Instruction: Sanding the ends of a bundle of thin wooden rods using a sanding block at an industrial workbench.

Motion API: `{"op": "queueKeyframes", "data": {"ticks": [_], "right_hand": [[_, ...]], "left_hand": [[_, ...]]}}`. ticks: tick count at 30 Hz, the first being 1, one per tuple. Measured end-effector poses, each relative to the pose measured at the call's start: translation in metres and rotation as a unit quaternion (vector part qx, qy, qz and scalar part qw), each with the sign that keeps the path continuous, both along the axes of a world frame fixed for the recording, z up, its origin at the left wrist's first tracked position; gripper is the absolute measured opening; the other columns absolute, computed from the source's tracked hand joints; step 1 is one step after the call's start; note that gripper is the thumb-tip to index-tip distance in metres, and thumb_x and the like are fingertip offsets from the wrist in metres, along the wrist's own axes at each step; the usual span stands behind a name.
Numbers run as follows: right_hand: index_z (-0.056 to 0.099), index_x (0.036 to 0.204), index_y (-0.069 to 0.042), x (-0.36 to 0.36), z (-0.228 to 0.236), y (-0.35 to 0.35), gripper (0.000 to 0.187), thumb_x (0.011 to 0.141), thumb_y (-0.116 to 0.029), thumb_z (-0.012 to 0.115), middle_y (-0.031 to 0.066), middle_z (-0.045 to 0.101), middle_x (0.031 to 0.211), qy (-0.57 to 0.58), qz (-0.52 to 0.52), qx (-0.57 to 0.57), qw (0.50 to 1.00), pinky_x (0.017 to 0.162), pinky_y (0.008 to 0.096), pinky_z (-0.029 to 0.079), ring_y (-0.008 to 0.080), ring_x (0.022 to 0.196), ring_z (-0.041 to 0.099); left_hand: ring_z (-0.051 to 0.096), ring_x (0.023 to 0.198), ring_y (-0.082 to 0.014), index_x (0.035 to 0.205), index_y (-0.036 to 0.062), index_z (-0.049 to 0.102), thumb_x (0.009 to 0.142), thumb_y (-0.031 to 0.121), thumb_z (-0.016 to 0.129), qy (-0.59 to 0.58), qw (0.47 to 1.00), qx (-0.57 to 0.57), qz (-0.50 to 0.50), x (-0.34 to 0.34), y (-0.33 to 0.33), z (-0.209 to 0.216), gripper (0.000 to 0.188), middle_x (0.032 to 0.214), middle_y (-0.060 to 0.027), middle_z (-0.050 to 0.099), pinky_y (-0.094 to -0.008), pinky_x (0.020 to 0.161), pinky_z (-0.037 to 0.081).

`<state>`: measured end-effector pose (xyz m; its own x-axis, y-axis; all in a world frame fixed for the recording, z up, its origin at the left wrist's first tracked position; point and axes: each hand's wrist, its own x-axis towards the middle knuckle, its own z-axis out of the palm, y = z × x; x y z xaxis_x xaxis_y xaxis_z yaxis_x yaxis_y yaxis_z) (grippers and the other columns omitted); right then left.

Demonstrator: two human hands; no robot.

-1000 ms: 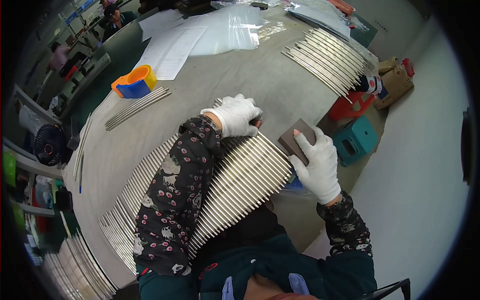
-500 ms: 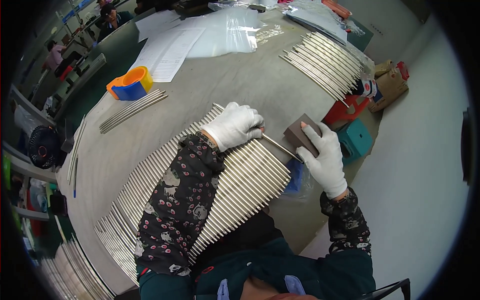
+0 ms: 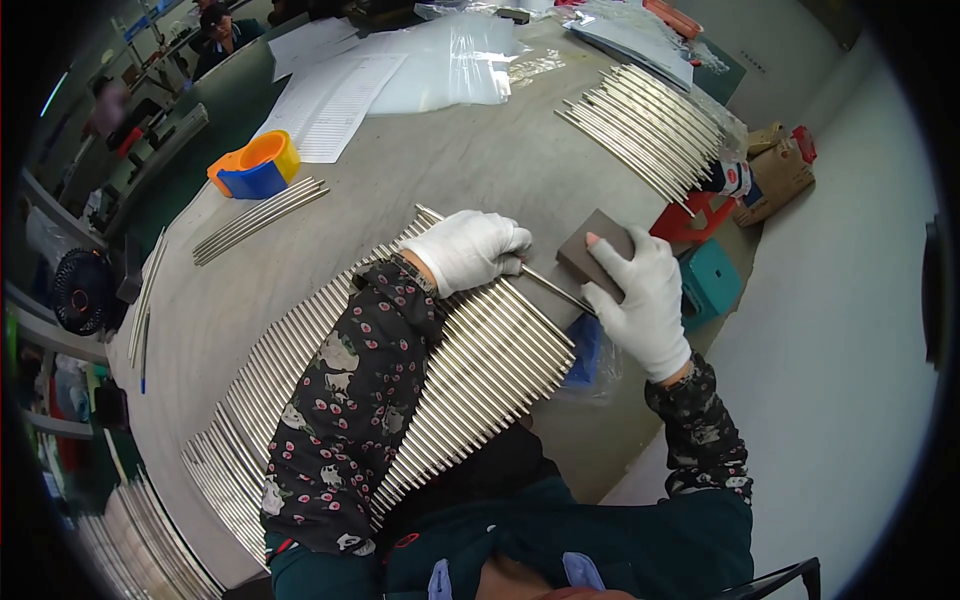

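Note:
My left hand [image 3: 468,250], in a white glove, is closed around one end of a thin metal rod [image 3: 552,290]. The rod slants down to the right, its other end by my right thumb. In my gloved right hand [image 3: 645,308] is a brown rectangular block [image 3: 590,248], like a sanding sponge, gripped with the fingers over its side; a bare fingertip shows through the glove. Under my left forearm lies a wide row of similar metal rods [image 3: 500,350], side by side along the near edge of the table. The sleeve hides part of the row.
Another bundle of rods [image 3: 645,135] lies at the far right of the grey table [image 3: 440,165]. A few rods [image 3: 262,222] lie near an orange, yellow and blue tape dispenser [image 3: 258,165]. Paper sheets [image 3: 335,100] are beyond. A teal stool [image 3: 712,283] stands right of the table.
The brown block and my right hand have shifted slightly left. My left hand keeps its hold on the rod, and the whole view has moved a little.

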<state>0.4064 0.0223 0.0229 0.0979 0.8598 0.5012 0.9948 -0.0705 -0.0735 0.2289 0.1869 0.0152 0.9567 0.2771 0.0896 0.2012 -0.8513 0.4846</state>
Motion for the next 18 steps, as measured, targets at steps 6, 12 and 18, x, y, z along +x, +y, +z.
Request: {"op": "queueKeyframes", "data": {"ticks": [6,12,18], "right_hand": [[0.064,0.112,-0.015,0.002,0.000,0.007,0.046,0.067,-0.025,0.072,0.0197,0.052,0.113,-0.011,0.006,-0.022,1.000,0.075,0.0430,0.044,0.0334,0.093,0.053],[0.064,0.112,-0.016,-0.003,-0.004,0.005,0.044,0.070,-0.026,0.069,0.0202,0.052,0.113,0.022,0.092,-0.020,0.995,0.080,0.0427,0.043,0.0344,0.096,0.052],[0.064,0.112,-0.015,-0.014,-0.010,0.005,0.047,0.068,-0.027,0.072,0.0214,0.053,0.110,0.037,0.205,0.014,0.978,0.077,0.0441,0.045,0.0360,0.094,0.054]], "left_hand": [[0.061,0.081,-0.0323,0.085,0.0035,0.058,0.079,0.014,0.067,0.015,0.999,-0.035,0.014,0.002,0.000,-0.003,0.015,0.082,-0.0126,0.062,-0.0385,0.070,0.048],[0.061,0.080,-0.0323,0.086,0.0038,0.058,0.079,0.012,0.067,-0.001,1.000,-0.023,0.016,0.000,-0.001,-0.005,0.014,0.081,-0.0126,0.062,-0.0384,0.069,0.048],[0.061,0.080,-0.0325,0.087,0.0044,0.058,0.079,0.012,0.067,-0.004,1.000,-0.009,0.014,-0.001,0.001,-0.006,0.014,0.082,-0.0126,0.062,-0.0388,0.069,0.048]]}}
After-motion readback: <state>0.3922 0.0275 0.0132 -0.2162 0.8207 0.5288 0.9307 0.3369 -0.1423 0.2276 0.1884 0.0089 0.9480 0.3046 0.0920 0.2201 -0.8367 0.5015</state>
